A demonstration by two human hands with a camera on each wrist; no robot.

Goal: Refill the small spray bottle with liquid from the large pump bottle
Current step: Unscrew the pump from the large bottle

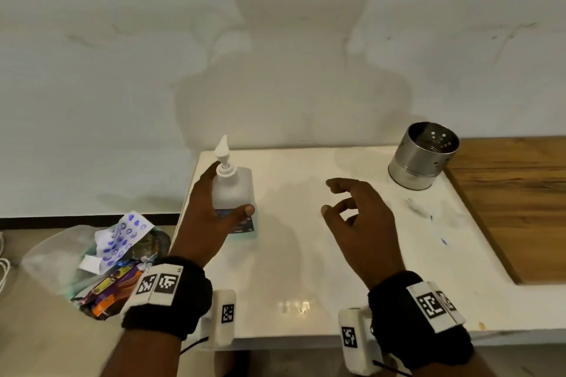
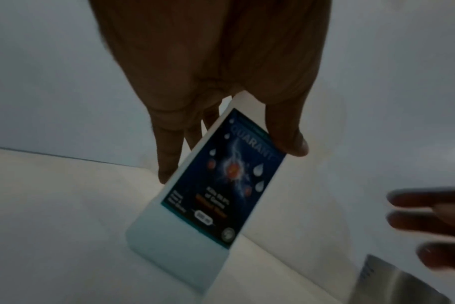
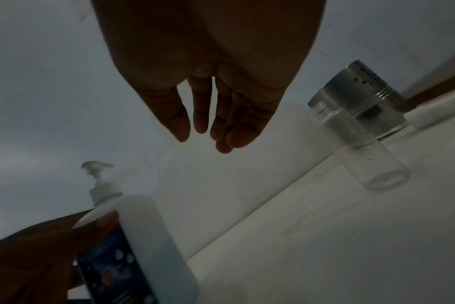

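Observation:
The large pump bottle (image 1: 232,190) is white with a dark blue label and stands at the back left of the white table (image 1: 306,269). My left hand (image 1: 226,193) grips its body, thumb on the label and fingers behind; the left wrist view shows that grip on the pump bottle (image 2: 216,185). My right hand (image 1: 327,196) hovers over the middle of the table, fingers loosely spread, holding nothing. The small spray bottle (image 3: 364,148), clear and with no cap on its neck, appears only in the right wrist view, beside a steel canister. In the head view it is hidden.
A perforated steel canister (image 1: 422,156) stands at the table's back right corner. A wooden surface (image 1: 505,193) adjoins the table on the right. A plastic bag of wrappers and paper (image 1: 107,260) lies on the floor to the left. A pale wall rises behind.

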